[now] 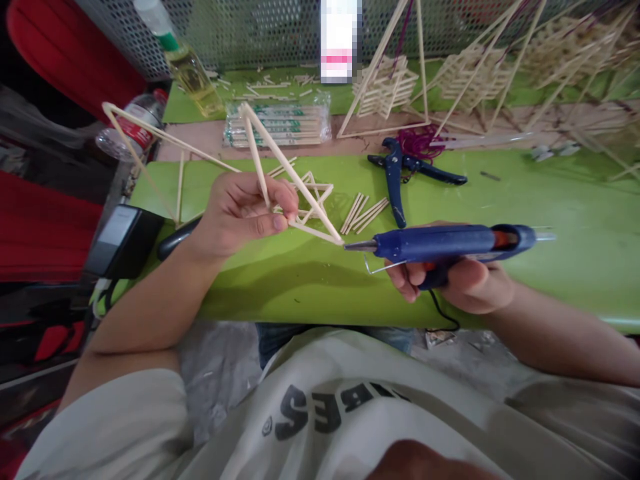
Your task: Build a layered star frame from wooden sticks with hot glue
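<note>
My left hand [245, 213] pinches a triangle of thin wooden sticks [295, 167] by one side, holding it up over the green table. In my right hand [470, 283] is a blue glue gun [435, 244], its fingers wrapped about the handle. The metal nozzle points left and meets, or nearly meets, the triangle's lower right corner. Behind the triangle lies a star-shaped stick frame [317, 193], partly covered by my hand. Short cut sticks [364, 213] rest beside it. Another large stick triangle [180, 143] stands at the left.
Blue-handled cutters [395, 180] lie near purple string [420, 143]. Stick packs in plastic [280, 123], a bottle of yellow liquid [195, 77] and finished stick structures [385, 87] line the back. A black box [120, 240] sits at the left edge of the green table [550, 260].
</note>
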Demonstrator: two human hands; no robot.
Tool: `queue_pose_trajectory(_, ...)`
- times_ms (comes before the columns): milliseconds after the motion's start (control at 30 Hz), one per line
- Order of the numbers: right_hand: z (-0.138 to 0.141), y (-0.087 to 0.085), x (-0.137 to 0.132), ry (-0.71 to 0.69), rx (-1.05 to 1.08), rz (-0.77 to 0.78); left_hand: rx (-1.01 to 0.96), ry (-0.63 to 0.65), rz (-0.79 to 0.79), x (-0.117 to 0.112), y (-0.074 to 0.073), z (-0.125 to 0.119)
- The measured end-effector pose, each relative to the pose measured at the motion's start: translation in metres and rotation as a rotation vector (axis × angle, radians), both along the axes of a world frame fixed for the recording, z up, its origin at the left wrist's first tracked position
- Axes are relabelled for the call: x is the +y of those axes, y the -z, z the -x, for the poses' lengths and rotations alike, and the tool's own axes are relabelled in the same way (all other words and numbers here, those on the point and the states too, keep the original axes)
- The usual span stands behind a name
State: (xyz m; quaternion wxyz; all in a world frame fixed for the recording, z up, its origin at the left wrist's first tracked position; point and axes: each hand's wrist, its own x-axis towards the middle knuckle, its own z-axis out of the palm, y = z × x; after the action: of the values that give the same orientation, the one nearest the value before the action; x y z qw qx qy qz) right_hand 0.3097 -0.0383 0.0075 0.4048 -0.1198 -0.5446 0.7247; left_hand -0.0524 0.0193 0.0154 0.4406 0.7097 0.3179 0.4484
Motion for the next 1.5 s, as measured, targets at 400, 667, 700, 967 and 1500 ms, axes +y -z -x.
queue_pose_trajectory(400,-0.006,0.000,0.010,-0.077,-0.120,-0.085,0.010,-0.303,-0.066,0.003,0.001,-0.007)
queue_pose_trajectory(667,-0.004,0.007,0.013,0.205,-0.120,-0.098,0.079,-0.425,0.228,0.012,-0.007,0.002)
queue_pose_trajectory(700,-0.003,0.007,0.013,0.226,-0.126,-0.074,0.093,-0.415,0.258,0.012,-0.008,0.003)
queue_pose_trajectory(967,0.000,0.002,0.017,0.272,-0.157,-0.013,0.310,-0.339,0.475,0.010,-0.015,0.006)
queue_pose_trajectory(1500,-0.011,-0.006,0.018,0.142,-0.180,0.064,0.556,-0.163,0.389,0.026,-0.006,0.022)
